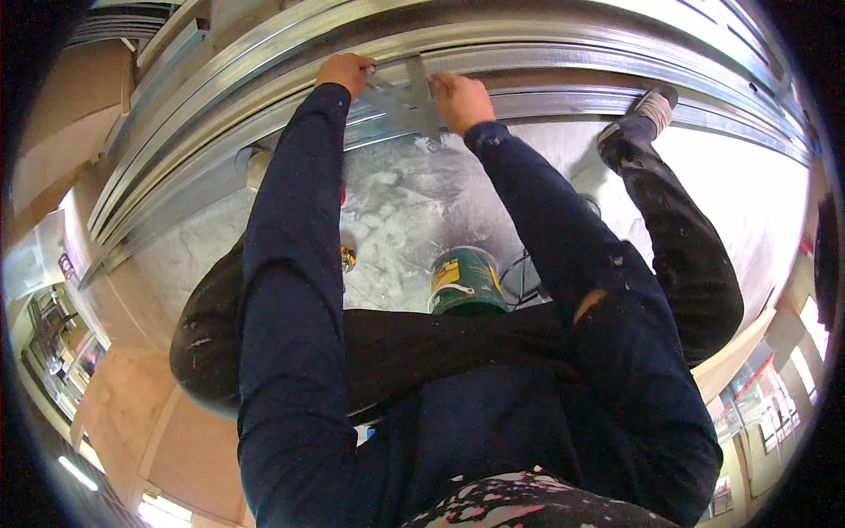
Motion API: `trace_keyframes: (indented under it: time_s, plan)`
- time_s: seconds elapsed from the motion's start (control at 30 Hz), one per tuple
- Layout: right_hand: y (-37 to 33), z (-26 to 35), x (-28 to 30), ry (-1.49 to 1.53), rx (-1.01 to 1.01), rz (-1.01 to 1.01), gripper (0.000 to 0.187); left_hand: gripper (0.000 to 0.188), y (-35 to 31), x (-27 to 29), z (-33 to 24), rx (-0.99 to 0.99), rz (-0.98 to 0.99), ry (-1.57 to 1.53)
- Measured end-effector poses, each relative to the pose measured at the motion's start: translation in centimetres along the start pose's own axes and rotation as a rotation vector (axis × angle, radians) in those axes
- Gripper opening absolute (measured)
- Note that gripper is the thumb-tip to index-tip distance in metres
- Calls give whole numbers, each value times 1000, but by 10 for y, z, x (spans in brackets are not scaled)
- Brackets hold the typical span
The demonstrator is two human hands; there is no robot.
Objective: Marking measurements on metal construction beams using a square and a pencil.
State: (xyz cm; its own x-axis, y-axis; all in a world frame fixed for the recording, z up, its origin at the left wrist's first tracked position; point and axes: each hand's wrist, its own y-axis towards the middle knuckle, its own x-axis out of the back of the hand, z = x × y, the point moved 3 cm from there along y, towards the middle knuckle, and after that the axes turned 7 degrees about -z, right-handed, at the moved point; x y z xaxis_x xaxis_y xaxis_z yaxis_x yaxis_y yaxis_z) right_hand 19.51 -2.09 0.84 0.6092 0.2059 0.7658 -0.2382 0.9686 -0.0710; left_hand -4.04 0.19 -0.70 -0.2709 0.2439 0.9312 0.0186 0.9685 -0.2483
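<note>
Both arms reach forward over long silvery metal channels (pixel 546 60) that lie side by side, bending across the far part of the view. Between my hands is a flat grey metal piece (pixel 407 107) with crossing strip-like arms, lying over the nearer channels. My left hand (pixel 346 73) is closed, its fingertips pinched at the upper left end of this piece. On the other side, my right hand (pixel 464 100) is also closed, thumb and fingers pressed together beside the piece's upright strip. What sits between those right fingertips is too small to make out.
A green bucket (pixel 466 280) with a yellow label stands close in front of me, a dark cable (pixel 523 280) beside it. My right shoe (pixel 653 107) rests against the channels. A small orange-and-black object (pixel 349 259) lies by my left forearm. Wooden panels (pixel 123 396) stand at lower left.
</note>
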Motion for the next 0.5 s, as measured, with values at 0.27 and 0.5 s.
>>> trace_keyframes:
  time_s: [0.27,0.5]
  plan:
    - [24,10,21,93,-103,-185,23,24,3,9,-14,55,30,12]
    - [6,5,3,102,-31,-141,24,24,3,4,-7,11,15,-16]
